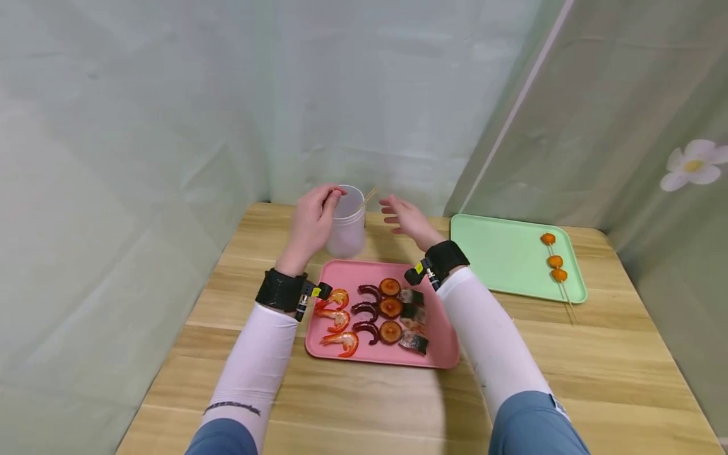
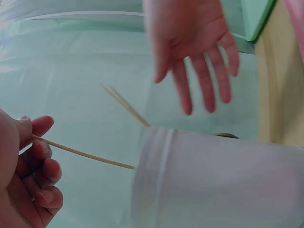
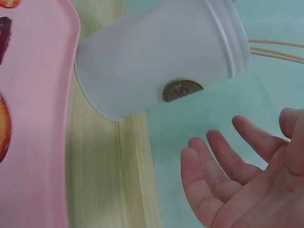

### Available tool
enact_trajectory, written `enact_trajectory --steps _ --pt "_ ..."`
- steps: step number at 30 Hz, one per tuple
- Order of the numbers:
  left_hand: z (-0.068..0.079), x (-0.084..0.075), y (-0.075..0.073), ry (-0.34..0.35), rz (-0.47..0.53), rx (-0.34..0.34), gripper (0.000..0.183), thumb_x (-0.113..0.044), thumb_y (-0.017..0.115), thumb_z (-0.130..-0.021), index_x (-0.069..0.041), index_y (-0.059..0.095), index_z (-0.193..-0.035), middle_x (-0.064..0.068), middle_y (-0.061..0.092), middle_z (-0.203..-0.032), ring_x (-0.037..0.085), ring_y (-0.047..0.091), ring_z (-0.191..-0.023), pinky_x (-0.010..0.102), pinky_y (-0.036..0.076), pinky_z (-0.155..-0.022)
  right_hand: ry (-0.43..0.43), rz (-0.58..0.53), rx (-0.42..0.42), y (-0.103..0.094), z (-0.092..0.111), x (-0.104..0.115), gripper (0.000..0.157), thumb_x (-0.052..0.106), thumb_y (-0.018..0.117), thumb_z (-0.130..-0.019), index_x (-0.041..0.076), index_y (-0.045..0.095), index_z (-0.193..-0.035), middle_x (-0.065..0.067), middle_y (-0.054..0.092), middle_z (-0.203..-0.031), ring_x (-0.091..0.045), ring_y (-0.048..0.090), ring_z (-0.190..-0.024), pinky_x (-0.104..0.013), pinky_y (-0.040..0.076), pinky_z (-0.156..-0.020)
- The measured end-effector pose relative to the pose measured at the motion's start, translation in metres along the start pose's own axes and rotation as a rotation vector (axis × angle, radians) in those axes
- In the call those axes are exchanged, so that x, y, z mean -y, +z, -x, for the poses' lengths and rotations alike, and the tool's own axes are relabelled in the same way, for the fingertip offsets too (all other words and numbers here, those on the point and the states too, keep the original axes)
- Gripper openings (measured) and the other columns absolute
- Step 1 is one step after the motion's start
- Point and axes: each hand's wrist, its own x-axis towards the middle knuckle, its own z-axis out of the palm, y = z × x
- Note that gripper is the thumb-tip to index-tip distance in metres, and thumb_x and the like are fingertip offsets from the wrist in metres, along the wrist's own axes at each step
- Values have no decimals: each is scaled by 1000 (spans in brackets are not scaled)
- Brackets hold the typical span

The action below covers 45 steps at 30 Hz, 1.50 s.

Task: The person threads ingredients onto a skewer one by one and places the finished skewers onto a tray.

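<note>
A white cup (image 1: pixel 345 237) stands on the table behind the pink tray, with a few thin bamboo skewers (image 2: pixel 126 105) leaning out of its mouth. My left hand (image 1: pixel 314 218) is at the cup's left rim. In the left wrist view, its thumb and forefinger pinch the end of one bamboo skewer (image 2: pixel 90 156), whose other end is inside the cup. To the right of the cup, my right hand (image 1: pixel 411 221) is held up with fingers spread and nothing in it. A brown round emblem (image 3: pixel 182 90) shows on the cup's side.
On the pink tray (image 1: pixel 440 344), rows of shrimp (image 1: pixel 335 320), dark tentacle pieces (image 1: pixel 364 309), mushroom caps (image 1: pixel 390 308) and fish pieces (image 1: pixel 413 342) lie beneath my forearms. At right, a green tray (image 1: pixel 495 253) bears a skewer with orange balls (image 1: pixel 555 261). Curtains hang behind.
</note>
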Motion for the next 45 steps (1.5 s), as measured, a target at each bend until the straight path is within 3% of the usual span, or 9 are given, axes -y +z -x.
enact_trajectory --steps 9,16,22,27,31,35,37,38,45 --pt "1 -10 -20 81 93 -249 25 -10 54 -112 7 72 -108 20 61 -82 19 49 -69 25 38 -66 -38 48 35 -13 20 -7 53 39 39 -118 4 54 -154 -29 54 -152 -42 55 -138 -58 45 -113" --pt "12 -24 -37 66 226 -420 25 -4 48 -113 10 68 -107 1 47 -73 11 43 -64 26 33 -63 -136 217 38 -11 42 -3 48 33 45 -117 8 53 -157 -21 59 -149 -35 60 -133 -55 50 -106" --pt "20 -35 -46 130 318 -493 27 -4 46 -114 15 63 -103 12 47 -71 12 45 -64 26 36 -63 -286 372 -7 -7 60 4 48 31 53 -115 17 49 -161 -11 57 -153 -32 57 -136 -51 48 -109" --pt "30 -41 -42 121 404 -440 33 -10 44 -115 17 59 -104 12 46 -73 13 43 -63 26 34 -59 -411 461 -31 -6 71 8 54 26 58 -113 18 43 -165 -11 47 -162 -36 50 -143 -55 47 -109" --pt "39 -46 -32 45 507 -297 33 -11 41 -116 17 57 -107 6 50 -79 14 44 -64 26 33 -56 -477 520 -39 -7 81 6 55 31 57 -113 18 43 -164 -9 45 -165 -32 45 -148 -58 46 -110" --pt "46 -47 -16 -53 617 -140 33 -12 40 -116 17 56 -110 5 51 -83 15 47 -67 24 35 -57 -502 523 -36 -10 94 -3 45 27 55 -114 14 55 -157 -11 67 -141 -26 64 -127 -53 52 -102" --pt "50 -47 -8 -97 660 -90 33 -13 40 -116 16 55 -111 6 52 -83 16 47 -68 24 35 -56 -499 523 -37 -12 101 -9 40 25 52 -115 14 60 -152 -9 73 -121 -24 69 -105 -48 54 -92" --pt "52 -47 -4 -119 674 -70 33 -13 39 -117 15 55 -112 6 52 -83 16 47 -67 24 35 -56 -497 529 -43 -13 105 -11 38 25 51 -116 14 63 -150 -8 74 -119 -22 69 -103 -47 54 -91" --pt "64 -45 20 -230 754 4 33 -19 38 -118 7 59 -114 7 57 -85 16 52 -65 23 37 -52 -504 524 -98 -20 136 -28 28 18 51 -115 12 75 -130 -5 73 -127 -27 67 -121 -48 52 -101"
